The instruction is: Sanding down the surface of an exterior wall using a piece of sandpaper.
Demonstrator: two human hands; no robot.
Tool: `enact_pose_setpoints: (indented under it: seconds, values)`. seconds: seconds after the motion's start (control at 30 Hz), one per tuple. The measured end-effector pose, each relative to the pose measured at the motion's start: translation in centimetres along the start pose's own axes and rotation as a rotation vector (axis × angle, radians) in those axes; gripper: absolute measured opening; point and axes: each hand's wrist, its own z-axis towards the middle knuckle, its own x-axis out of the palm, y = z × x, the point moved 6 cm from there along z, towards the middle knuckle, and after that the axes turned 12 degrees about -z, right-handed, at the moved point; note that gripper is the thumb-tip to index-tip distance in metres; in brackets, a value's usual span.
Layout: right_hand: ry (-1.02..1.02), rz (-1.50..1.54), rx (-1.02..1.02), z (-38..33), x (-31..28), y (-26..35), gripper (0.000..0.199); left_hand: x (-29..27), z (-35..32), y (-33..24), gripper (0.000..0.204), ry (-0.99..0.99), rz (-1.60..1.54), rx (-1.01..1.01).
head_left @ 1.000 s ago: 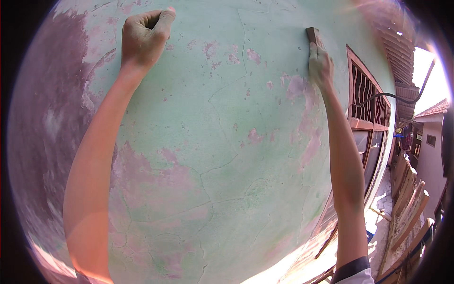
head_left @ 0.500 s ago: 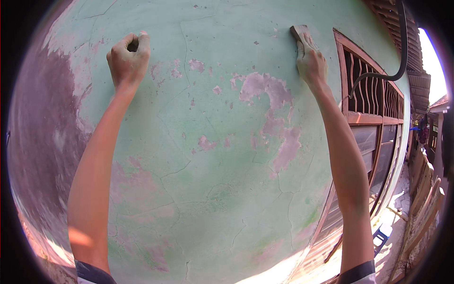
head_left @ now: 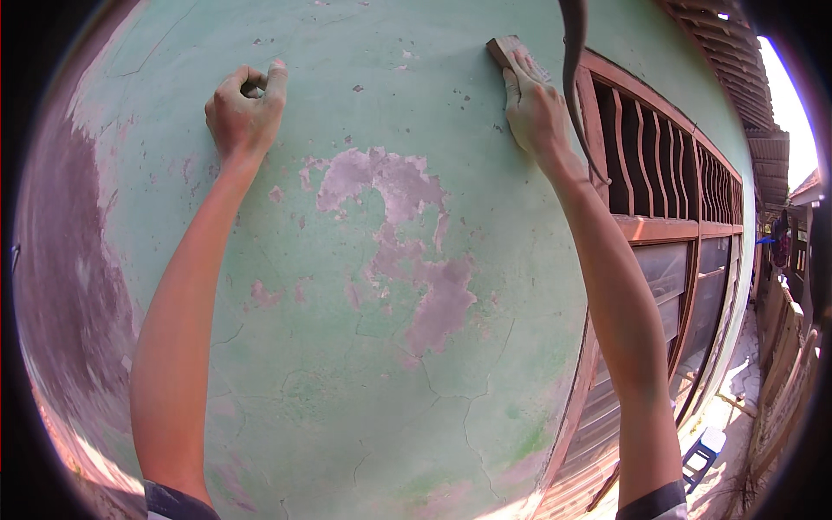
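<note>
My right hand (head_left: pixel 535 113), dusty, presses a small brownish sanding block (head_left: pixel 501 54) against the pale green wall (head_left: pixel 381 95), its fingers laid along the block. The block sits tilted, high on the wall and left of the window. At the upper left my left hand (head_left: pixel 246 111) is raised close to the wall, with fingers curled in and the thumb up. Pale dust coats its fingers, and I see nothing in the gap inside the curl. Between and below my hands, a pinkish-grey bare patch (head_left: pixel 438 299) shows where paint has come off.
A brown-framed window (head_left: pixel 663 230) with wavy bars stands at the right. In front of its near edge hangs a dark hose or cable (head_left: pixel 575 78), close to my right forearm. A blue-and-white stool (head_left: pixel 704 455) and wooden fence boards (head_left: pixel 780 364) are at the lower right.
The view has shifted to the right along the wall, so the bare patch and window appear further left. My right hand with the sanding block is nearer my left hand, which stays curled.
</note>
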Motion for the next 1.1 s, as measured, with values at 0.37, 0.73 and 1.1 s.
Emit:
enact_pose_setpoints:
  seconds: [0.37,0.73,1.1]
  values:
    - [-0.05,0.032,-0.207,-7.9,-1.5,0.3,0.043,-1.1,0.0,0.2,0.046,-0.046,-0.009,-0.017]
    - [-0.068,0.009,-0.081,-11.3,-2.6,-0.5,0.042,-1.9,-0.1,0.9,0.04,-0.012,0.011,-0.027]
    - [-0.033,0.084,0.048,-9.9,-2.4,0.9,0.045,-2.0,0.0,1.5,0.041,-0.017,-0.015,0.001]
